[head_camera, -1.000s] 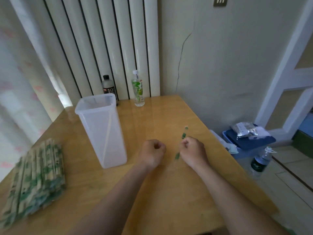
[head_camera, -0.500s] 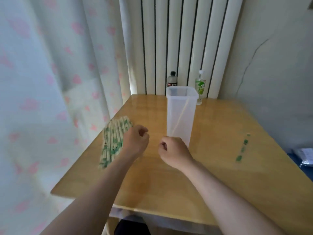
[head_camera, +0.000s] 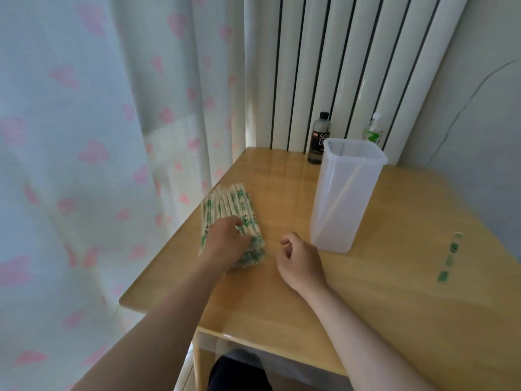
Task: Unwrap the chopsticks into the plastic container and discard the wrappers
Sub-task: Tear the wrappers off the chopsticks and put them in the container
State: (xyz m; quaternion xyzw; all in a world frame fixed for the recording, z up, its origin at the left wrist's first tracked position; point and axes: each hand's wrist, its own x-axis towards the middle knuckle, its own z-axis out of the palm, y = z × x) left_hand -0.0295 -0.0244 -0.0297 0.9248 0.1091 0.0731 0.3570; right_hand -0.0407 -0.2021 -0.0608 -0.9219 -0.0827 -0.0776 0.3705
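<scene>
Left of the plastic container (head_camera: 346,193), chopsticks (head_camera: 225,201), judged light, stiff and slick-wrapped, are covered by the left hand (head_camera: 225,244) (pinch undeterminable); right hand (head_camera: 301,261) loosely curled, empty; end-pinch advised.

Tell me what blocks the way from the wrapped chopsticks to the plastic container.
Nothing visible does. The left hand is on the wrapped chopsticks, and only bare table lies between them and the plastic container, whose top is open.

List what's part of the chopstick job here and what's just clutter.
Job: wrapped chopsticks pile, plastic container, bare chopstick inside it, empty wrapper.
Clutter: dark bottle, green-label bottle.
</scene>
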